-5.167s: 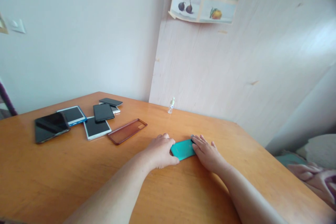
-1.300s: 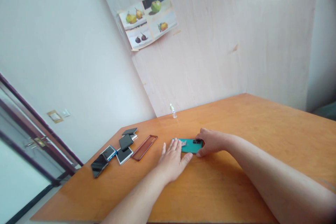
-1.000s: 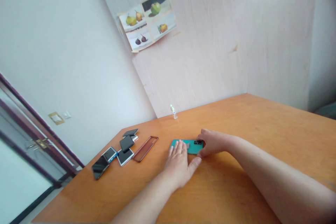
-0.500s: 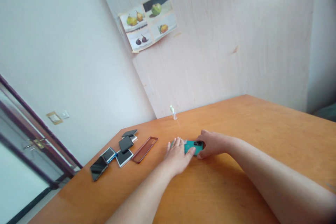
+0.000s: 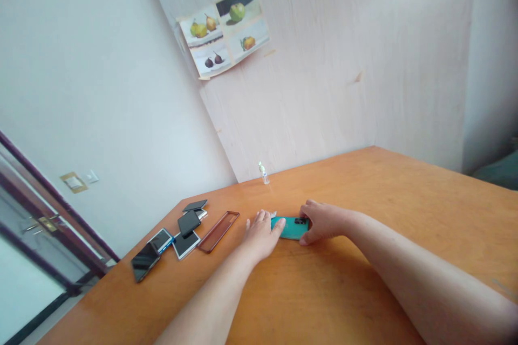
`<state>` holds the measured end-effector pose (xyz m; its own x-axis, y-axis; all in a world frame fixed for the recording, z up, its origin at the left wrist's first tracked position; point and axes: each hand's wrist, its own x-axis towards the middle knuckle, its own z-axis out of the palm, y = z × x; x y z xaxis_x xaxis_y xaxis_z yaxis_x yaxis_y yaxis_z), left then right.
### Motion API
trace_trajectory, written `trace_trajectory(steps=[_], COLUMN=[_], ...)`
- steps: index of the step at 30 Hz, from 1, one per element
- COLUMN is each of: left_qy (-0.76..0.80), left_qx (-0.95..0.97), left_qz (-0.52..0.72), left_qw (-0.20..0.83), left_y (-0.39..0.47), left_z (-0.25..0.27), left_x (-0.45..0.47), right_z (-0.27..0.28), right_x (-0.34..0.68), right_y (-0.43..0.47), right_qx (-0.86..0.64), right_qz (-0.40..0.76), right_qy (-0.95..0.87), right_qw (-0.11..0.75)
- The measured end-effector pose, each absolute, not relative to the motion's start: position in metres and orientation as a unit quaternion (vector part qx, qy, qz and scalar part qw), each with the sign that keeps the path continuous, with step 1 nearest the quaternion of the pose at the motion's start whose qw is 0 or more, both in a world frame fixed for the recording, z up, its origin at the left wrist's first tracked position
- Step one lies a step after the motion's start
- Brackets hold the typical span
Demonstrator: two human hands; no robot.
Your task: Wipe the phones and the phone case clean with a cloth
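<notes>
A teal phone (image 5: 292, 229) lies back up on the wooden table, its dark camera block at the right end. My right hand (image 5: 321, 223) grips that end, with the thumb on the near edge and the fingers on the far edge. Over the phone's left end is my left hand (image 5: 261, 237), palm down, its fingers stretched out and the thumb on the phone's back. A small pale scrap (image 5: 274, 214) sticks out beside the left fingertips; what it is, and how much lies under the hand, I cannot make out.
Left of my hands lies a reddish-brown phone case frame (image 5: 201, 245). Beyond it are several phones, among them a black phone (image 5: 145, 262) and a white-edged phone (image 5: 186, 246), some overlapping. A small clear pump bottle (image 5: 264, 175) stands near the wall.
My left hand has slid left along the phone, uncovering more of its teal back. My right hand keeps its hold on the camera end. The view has shifted slightly.
</notes>
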<state>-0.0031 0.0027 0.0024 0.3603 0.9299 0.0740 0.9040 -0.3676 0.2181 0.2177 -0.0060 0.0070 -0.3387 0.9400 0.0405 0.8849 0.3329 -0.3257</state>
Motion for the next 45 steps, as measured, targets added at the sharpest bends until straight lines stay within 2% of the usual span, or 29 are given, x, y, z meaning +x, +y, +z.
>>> trace_trajectory(steps=[7,18,23,26,34,42,45], left_qy=[0.361,0.516,0.391,0.372,0.570,0.400,0.402], left_qx=[0.920,0.851,0.913,0.921,0.818,0.912,0.912], left_qz=[0.115,0.080,0.062,0.057,0.022,0.024,0.022], left_qw=[0.097,0.058,0.100,0.103,0.074,0.092,0.084], left_y=[-0.024,-0.007,-0.039,-0.047,-0.017,-0.060,-0.058], left_z=[0.003,0.001,0.004,0.007,0.007,0.012,0.015], left_x=[0.040,-0.017,0.010,0.014,-0.037,0.003,-0.002], right_z=[-0.002,0.006,0.000,-0.001,0.005,0.004,0.005], right_x=[0.217,0.220,0.220,0.220,0.222,0.221,0.221], right_y=[-0.002,-0.005,-0.004,-0.004,-0.005,-0.006,-0.007], right_qx=[-0.545,-0.567,-0.558,-0.558,-0.569,-0.564,-0.566], right_qz=[0.092,0.138,0.119,0.111,0.150,0.136,0.138], right_qy=[-0.823,-0.804,-0.811,-0.810,-0.800,-0.804,-0.803], right_qw=[0.127,0.113,0.131,0.140,0.118,0.126,0.123])
